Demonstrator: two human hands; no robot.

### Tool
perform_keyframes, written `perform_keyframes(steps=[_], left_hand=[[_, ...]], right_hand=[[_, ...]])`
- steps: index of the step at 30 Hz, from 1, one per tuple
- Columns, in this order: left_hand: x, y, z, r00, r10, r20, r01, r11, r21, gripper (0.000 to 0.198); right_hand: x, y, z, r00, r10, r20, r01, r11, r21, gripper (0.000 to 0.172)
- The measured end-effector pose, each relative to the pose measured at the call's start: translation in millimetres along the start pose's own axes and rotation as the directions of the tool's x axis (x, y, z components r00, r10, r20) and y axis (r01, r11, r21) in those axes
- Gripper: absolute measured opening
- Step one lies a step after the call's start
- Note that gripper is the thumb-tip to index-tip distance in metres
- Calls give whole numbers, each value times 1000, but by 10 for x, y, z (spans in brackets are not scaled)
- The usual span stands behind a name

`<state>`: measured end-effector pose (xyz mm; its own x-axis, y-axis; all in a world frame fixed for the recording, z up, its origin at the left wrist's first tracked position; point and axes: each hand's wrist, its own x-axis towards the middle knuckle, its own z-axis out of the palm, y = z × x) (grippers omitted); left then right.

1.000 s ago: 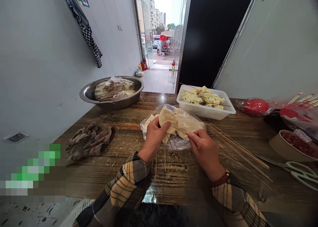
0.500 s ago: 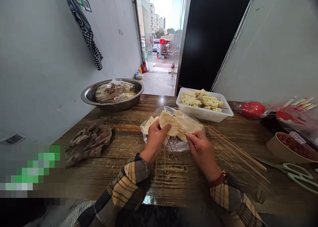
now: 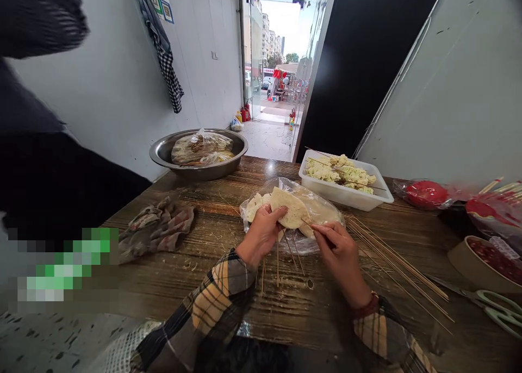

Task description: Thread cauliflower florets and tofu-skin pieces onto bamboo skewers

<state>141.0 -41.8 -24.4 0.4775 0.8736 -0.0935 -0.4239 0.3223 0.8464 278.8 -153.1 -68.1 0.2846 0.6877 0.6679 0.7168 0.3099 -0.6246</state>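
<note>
My left hand is closed round a pale flat piece of flatbread, with several thin bamboo skewers sticking down out of it toward me. My right hand pinches another skewer whose tip meets the flatbread's right edge. Both hands hover over a clear plastic bag holding more pale pieces, lying on the dark wooden table.
A steel basin with bagged food stands at the back left, a white tray of skewered cauliflower at the back right. Loose skewers, scissors, a bowl and red-filled bags lie right. A crumpled cloth lies left. A dark-clothed person stands far left.
The view has shifted to the left and a dark-clothed person has come into view on the left. My hands keep their hold on the flatbread and skewer.
</note>
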Motion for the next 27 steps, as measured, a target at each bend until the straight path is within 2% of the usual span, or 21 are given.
perform_keyframes(steps=[8, 13, 17, 22, 27], left_hand=[[-28, -48, 43, 999, -43, 12, 43, 998, -35, 33], [-53, -96, 67, 997, -40, 73, 43, 998, -42, 40], [-65, -85, 69, 997, -9, 78, 10, 1000, -6, 40], [-27, -48, 18, 997, 70, 19, -71, 993, 98, 35], [23, -55, -29, 988, 152, 31, -155, 968, 198, 30]], right_hand=[[-2, -12, 22, 1000, -3, -28, 4, 999, 35, 20], [5, -12, 38, 1000, 6, -22, -6, 1000, 29, 19], [19, -25, 33, 999, 27, -17, -27, 1000, 5, 19], [10, 6, 36, 1000, 13, 3, -13, 1000, -6, 21], [-18, 63, 42, 1000, -10, 4, 10, 1000, -29, 23]])
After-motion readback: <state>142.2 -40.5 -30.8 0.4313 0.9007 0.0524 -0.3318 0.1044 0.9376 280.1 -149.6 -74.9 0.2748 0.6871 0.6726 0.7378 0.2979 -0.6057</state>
